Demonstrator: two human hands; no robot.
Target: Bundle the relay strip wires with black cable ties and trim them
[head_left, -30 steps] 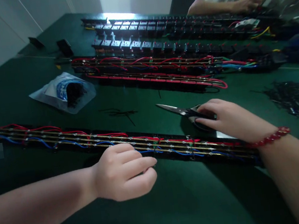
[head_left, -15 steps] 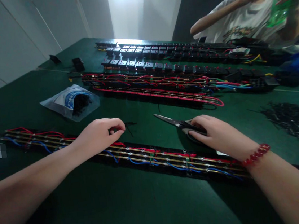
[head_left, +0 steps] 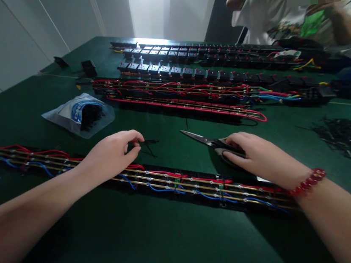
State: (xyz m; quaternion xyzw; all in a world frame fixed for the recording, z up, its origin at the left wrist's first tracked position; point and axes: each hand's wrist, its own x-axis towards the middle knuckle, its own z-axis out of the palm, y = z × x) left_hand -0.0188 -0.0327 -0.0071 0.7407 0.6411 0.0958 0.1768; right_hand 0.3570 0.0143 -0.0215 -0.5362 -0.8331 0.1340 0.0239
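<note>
My left hand [head_left: 118, 150] hovers over the wired strip [head_left: 185, 188], its fingers curved and the thumb apart from them. Just past its fingertips are a few thin black cable ties [head_left: 150, 143]; whether a finger touches them I cannot tell. The strip runs across the table, with brass-coloured bars and red and blue wires along it. My right hand [head_left: 250, 152] is closed round the black handles of the scissors [head_left: 200, 138], whose blades point left, level with the table. A red bead bracelet circles that wrist.
An opened plastic bag [head_left: 77, 115] of black ties lies behind my left hand. Further back are several long socket strips [head_left: 168, 70], some with wiring exposed. A heap of black offcuts [head_left: 349, 140] sits at right. A person in a white shirt [head_left: 263, 14] is across the table.
My left thumb and fingers have parted and shifted slightly left, close to the black ties. The right hand and scissors stay almost still. The view has tilted slightly.
</note>
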